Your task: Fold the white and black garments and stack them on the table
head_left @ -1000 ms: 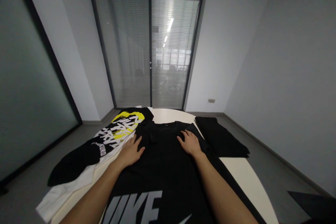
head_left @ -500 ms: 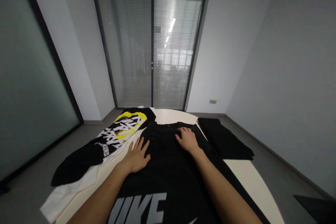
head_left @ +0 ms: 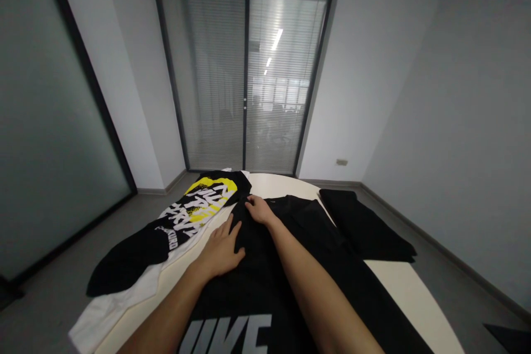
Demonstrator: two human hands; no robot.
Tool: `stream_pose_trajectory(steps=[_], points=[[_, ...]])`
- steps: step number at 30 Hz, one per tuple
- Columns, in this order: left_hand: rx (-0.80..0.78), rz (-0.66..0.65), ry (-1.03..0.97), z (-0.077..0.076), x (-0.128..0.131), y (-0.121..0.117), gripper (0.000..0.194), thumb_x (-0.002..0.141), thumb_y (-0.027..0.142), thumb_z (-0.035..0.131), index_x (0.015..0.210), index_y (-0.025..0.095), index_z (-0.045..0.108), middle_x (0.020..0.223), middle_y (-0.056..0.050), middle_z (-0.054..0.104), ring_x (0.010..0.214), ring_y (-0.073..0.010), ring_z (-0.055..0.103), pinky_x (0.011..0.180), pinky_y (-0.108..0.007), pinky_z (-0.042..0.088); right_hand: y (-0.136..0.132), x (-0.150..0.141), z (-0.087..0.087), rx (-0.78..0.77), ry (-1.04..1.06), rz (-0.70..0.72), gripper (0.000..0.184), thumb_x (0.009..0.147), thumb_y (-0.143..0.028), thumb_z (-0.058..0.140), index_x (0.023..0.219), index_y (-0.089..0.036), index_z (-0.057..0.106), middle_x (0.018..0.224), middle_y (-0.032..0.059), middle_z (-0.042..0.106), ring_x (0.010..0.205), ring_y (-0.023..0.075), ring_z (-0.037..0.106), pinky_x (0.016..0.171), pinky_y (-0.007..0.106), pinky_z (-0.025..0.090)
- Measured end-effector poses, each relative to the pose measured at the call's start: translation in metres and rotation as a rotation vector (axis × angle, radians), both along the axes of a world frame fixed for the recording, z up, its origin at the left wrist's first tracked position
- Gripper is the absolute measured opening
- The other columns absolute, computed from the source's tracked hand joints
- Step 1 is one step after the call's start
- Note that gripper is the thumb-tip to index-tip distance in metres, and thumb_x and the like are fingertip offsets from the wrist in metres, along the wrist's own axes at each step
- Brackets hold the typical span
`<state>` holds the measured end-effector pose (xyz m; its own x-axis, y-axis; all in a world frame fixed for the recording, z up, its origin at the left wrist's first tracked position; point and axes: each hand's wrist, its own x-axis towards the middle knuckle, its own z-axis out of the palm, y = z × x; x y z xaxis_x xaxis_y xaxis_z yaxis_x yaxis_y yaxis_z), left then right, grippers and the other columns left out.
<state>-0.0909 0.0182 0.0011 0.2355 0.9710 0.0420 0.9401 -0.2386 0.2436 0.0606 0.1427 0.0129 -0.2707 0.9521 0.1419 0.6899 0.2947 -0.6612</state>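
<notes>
A black shirt [head_left: 265, 282] lies spread over the table, its collar at the far end and large grey letters near me, partly cut off by the frame edge. My left hand [head_left: 224, 249] rests flat on the shirt's left edge with its fingers apart. Just beyond it, my right hand [head_left: 260, 210] reaches across to the shirt's far left shoulder. Its fingers are bent together against the cloth there and appear to pinch it. My right forearm crosses over the shirt and hides part of its middle.
Left of the shirt lies a black garment with yellow and white print [head_left: 207, 199], above white cloth [head_left: 99, 315]. A folded black garment [head_left: 365, 227] sits at the table's right edge. The pale rounded table [head_left: 404, 293] stands before a glass door with blinds [head_left: 215, 83].
My right hand has moved left from near the collar's right side to the left shoulder, its fingers now drawn together. My left hand stays on the left edge. The view has shifted slightly.
</notes>
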Motion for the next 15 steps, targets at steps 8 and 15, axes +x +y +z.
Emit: stream_pose_trajectory(steps=[8, 15], points=[[0.245, 0.239, -0.100, -0.012, -0.019, 0.023, 0.049, 0.091, 0.015, 0.050, 0.139, 0.010, 0.048, 0.138, -0.017, 0.056, 0.129, -0.0246, 0.053, 0.109, -0.034, 0.038, 0.004, -0.024, 0.000, 0.142, 0.031, 0.194, 0.068, 0.089, -0.014, 0.049, 0.154, -0.023, 0.030, 0.151, 0.0063, 0.045, 0.138, 0.0178, 0.042, 0.115, 0.037, 0.032], [0.212, 0.301, -0.145, -0.019, -0.031, 0.031, 0.046, 0.093, 0.016, 0.048, 0.139, 0.013, 0.050, 0.133, -0.015, 0.060, 0.123, -0.0244, 0.057, 0.104, -0.035, 0.043, -0.031, -0.022, 0.000, 0.335, -0.392, 0.060, 0.038, 0.092, -0.019, 0.048, 0.128, -0.025, 0.059, 0.126, 0.0102, 0.060, 0.117, 0.0247, 0.053, 0.098, 0.040, 0.044]])
